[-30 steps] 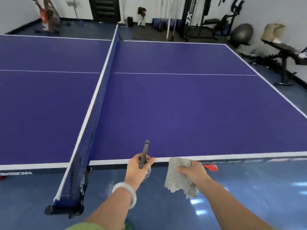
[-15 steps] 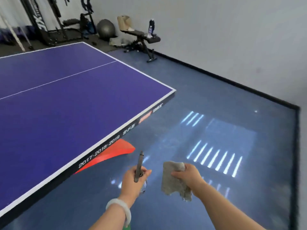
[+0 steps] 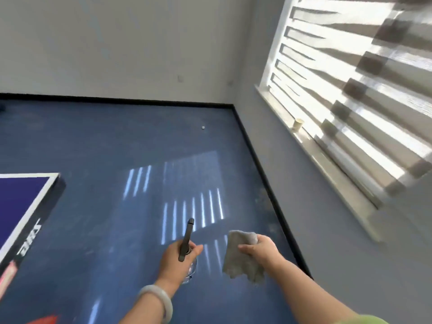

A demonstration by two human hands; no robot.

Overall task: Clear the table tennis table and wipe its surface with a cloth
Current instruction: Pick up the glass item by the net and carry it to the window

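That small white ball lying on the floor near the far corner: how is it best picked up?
Come from straight above and pinch the white ball across its middle. It is round and lies free on the blue floor, so no side is better than another.

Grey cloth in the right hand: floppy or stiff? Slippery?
Probably floppy: the cloth droops in folds below the right hand gripping its top. Likely light: it hangs from that one grip without pulling taut. The surface looks fuzzy, so it is probably not slippery.
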